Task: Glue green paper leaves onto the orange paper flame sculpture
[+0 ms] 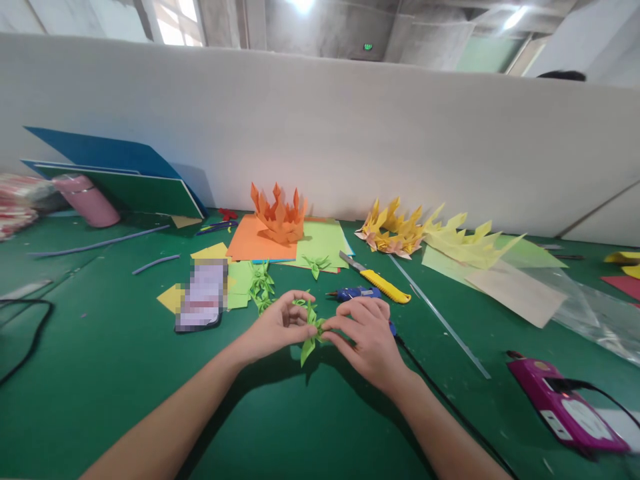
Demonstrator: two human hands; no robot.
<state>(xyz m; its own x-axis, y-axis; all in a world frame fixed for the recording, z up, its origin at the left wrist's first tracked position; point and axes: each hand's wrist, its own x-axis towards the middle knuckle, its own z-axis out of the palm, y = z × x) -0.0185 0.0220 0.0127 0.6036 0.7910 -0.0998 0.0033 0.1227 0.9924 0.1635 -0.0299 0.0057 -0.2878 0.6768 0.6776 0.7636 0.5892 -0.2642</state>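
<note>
Between my two hands is a green folded-paper piece (309, 348) with pointed leaf-like tips, held just above the green table. My left hand (283, 320) pinches it from the left with thumb and fingers. From the right, my right hand (364, 337) grips its edge between thumb and fingertips. More green folded-paper pieces (261, 280) lie in a cluster behind my left hand, and a single green paper piece (317, 265) rests on the paper sheets further back. A blue glue gun (357, 293) lies behind my right hand, which partly hides it.
An orange paper crown (280, 217), a golden crown (393, 230) and a yellow one (465, 237) stand along the back. A yellow box cutter (385, 287) lies with its blade out. A clear glue stick (440, 317), phone (203, 293) and magenta device (565, 403) are around.
</note>
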